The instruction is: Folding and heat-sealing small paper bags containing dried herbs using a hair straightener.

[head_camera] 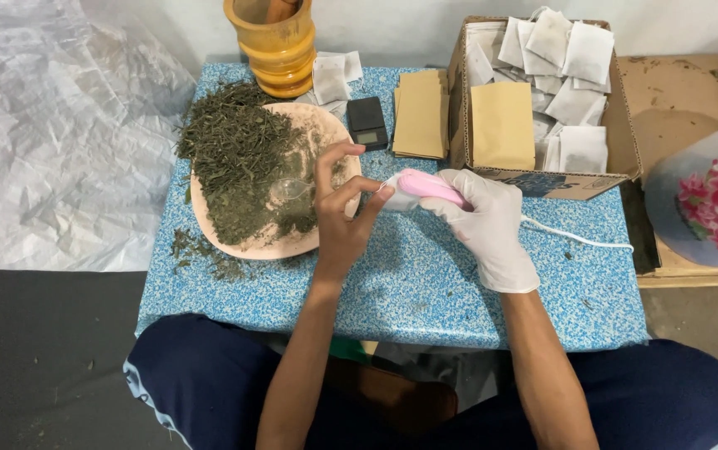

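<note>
At centre frame, the gloved right hand (488,221) is closed around a pink sealer (430,185) with a white cord (576,237) trailing right. The bare left hand (341,208) pinches a small white sachet (398,193) at the sealer's tip, fingers narrowed on its edge. The sachet appears light, limp and easily torn; best gripped by its rim. Dried leaves (238,154) fill a pink tray (292,243) at left.

A low table with a blue speckled top (426,283) bears a pink oval plate (292,243) of dried green leaves, a yellow wooden mortar (280,50), a small black digital scale (367,122), a stack of tan paper envelopes (420,114) and an open cardboard box (622,125)
</note>
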